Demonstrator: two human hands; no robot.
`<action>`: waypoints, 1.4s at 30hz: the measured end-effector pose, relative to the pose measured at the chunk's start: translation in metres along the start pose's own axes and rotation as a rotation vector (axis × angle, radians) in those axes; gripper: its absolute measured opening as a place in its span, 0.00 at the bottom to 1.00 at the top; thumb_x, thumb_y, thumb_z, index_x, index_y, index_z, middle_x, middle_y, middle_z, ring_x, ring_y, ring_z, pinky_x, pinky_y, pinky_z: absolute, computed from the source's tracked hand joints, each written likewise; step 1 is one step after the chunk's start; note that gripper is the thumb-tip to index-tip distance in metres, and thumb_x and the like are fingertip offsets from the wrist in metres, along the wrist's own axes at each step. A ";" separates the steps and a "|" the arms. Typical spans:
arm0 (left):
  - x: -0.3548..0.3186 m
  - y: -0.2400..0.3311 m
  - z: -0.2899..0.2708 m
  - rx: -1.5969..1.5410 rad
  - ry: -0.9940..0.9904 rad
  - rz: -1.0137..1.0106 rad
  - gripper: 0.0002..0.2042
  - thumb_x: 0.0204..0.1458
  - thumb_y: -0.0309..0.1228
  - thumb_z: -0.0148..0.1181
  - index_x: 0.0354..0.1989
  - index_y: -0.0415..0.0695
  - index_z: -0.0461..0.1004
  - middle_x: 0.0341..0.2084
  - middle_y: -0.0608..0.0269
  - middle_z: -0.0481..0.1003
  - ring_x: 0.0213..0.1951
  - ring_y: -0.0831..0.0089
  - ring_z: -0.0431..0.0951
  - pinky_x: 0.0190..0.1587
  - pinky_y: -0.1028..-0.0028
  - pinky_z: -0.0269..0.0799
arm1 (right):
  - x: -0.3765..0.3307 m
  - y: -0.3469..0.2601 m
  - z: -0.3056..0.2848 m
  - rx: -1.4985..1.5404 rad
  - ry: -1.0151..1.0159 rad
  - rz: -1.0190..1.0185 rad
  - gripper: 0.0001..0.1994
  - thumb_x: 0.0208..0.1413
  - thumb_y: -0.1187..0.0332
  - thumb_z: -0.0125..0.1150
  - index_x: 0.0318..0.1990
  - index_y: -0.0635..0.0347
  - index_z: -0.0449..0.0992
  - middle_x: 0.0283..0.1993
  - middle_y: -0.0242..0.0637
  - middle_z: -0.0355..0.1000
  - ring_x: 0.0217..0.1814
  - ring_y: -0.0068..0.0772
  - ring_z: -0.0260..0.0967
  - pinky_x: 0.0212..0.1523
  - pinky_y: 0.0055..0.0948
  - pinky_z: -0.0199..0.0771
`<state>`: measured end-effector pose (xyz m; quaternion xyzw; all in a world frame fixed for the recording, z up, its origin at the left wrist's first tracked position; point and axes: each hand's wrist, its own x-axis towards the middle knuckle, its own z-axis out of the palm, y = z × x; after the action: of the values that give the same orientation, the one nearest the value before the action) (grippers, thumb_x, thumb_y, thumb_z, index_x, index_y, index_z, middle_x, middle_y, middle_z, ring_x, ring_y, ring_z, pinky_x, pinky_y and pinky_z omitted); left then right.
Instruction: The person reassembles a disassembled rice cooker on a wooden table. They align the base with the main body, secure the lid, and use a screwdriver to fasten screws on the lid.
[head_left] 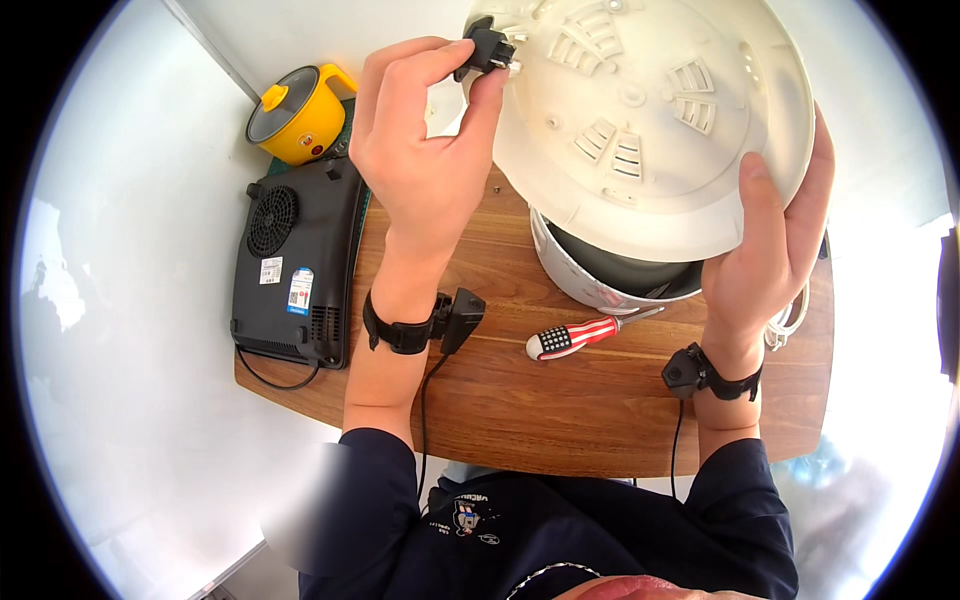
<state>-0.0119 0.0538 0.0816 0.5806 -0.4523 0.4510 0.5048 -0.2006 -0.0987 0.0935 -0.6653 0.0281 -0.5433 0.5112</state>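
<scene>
Hands holding white base plate (pixel 650 120) and black socket (pixel 487 50), screwdriver (pixel 580 335), upturned black cooktop (pixel 295 260), yellow pot (pixel 298 112) around

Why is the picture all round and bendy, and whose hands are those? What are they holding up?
The camera sits on a person's head and looks down, so you see that person's own two arms. Its lens is very wide, which bends the edges into a circle.

The right hand holds up a big round white plastic base plate, its underside facing us. The left hand pinches a small black plug socket at the plate's edge.

Below lies a wooden table. On it are a white cooker body, a striped screwdriver, a black hot plate flipped over, and a little yellow pot. Both wrists wear black bands with small devices and wires.
</scene>
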 end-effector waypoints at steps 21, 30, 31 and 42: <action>0.000 0.004 -0.003 0.023 0.032 0.008 0.14 0.44 0.20 0.78 0.41 0.41 0.83 0.40 0.62 0.80 0.37 0.75 0.78 0.39 0.76 0.74 | 0.000 -0.001 0.001 -0.011 0.014 -0.009 0.27 0.63 0.76 0.48 0.70 0.69 0.61 0.63 0.48 0.70 0.64 0.35 0.69 0.65 0.33 0.69; 0.001 0.003 0.000 -0.054 0.104 -0.039 0.12 0.46 0.19 0.76 0.39 0.41 0.84 0.36 0.61 0.83 0.34 0.74 0.80 0.37 0.78 0.75 | 0.001 -0.002 0.001 0.096 0.046 0.090 0.27 0.61 0.77 0.48 0.69 0.70 0.62 0.62 0.48 0.71 0.64 0.35 0.69 0.65 0.33 0.69; 0.001 0.002 0.002 -0.103 0.153 -0.057 0.12 0.45 0.19 0.77 0.39 0.42 0.84 0.34 0.62 0.83 0.33 0.74 0.80 0.35 0.77 0.74 | 0.002 -0.002 0.000 0.098 0.044 0.085 0.27 0.61 0.77 0.48 0.69 0.70 0.62 0.62 0.48 0.71 0.64 0.35 0.69 0.65 0.33 0.69; 0.003 0.012 -0.004 -0.075 0.065 -0.256 0.09 0.50 0.19 0.72 0.39 0.39 0.83 0.32 0.62 0.82 0.31 0.76 0.80 0.38 0.77 0.75 | -0.001 -0.002 0.001 0.072 0.038 0.022 0.27 0.63 0.77 0.48 0.70 0.71 0.60 0.63 0.49 0.70 0.65 0.35 0.68 0.66 0.34 0.68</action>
<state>-0.0237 0.0568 0.0870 0.5993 -0.3746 0.3842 0.5941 -0.2010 -0.0967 0.0940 -0.6357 0.0252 -0.5508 0.5403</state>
